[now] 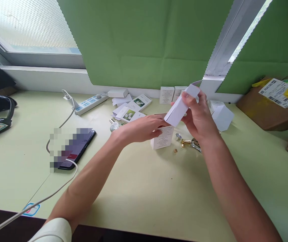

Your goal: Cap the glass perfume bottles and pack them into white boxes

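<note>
In my right hand is a slim white cardboard box, gripped between thumb and fingers and tilted above the table. My left hand is closed at the upper part of another white box with small printed text, which stands on the table; its thumb lies in front and the other fingers are partly hidden. Beside that box are a silver cap, a small gold piece and gold-and-glass parts partly behind my right wrist. A clear glass item lies left of my left hand.
Flattened picture boxes lie behind my left hand, near a power strip. Two printed boxes stand by the wall. A phone with a white cable and a headset are left; a brown carton is right.
</note>
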A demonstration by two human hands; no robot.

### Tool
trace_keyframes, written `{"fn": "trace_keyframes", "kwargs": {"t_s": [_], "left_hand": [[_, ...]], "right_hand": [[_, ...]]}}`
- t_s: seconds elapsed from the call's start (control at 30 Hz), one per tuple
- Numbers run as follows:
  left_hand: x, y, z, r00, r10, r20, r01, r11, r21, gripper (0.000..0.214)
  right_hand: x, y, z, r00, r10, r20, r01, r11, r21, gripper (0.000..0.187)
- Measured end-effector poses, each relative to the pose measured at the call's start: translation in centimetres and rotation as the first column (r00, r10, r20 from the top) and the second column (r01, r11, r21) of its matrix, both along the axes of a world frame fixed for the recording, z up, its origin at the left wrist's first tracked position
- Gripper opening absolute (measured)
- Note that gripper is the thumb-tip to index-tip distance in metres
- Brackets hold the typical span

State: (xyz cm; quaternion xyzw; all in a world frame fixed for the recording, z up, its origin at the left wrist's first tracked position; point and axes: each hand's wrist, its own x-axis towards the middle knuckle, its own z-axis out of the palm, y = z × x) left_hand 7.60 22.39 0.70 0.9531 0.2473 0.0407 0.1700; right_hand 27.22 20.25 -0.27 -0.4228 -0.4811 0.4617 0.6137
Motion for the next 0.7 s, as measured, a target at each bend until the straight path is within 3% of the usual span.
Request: {"fn": "trace_keyframes", "kwargs": {"t_s": [0.47, 0.63, 0.7], "left_hand": [[-0.4, -0.2, 1.1, 0.998, -0.016, 0.055, 0.011, 0.996, 0.091, 0.031], [-0.4, 0.0, 0.9, 0.993, 0.051, 0.108, -0.061, 0.993, 0.097, 0.006], [-0.4, 0.0, 0.7, 0.989, 0.093, 0.116, -0.104, 0.99, 0.095, 0.011]], "right_hand": [[-0.5, 0.8, -1.4, 0.973, -0.231, 0.003, 0.228, 0.96, -0.163, 0.081], [-0.3, 1.3, -2.0, 0.966, -0.259, 0.018, 0.259, 0.959, -0.11, 0.08], [-0.2, 1.5, -2.2, 0.967, -0.253, 0.019, 0.254, 0.962, -0.104, 0.075]]}}
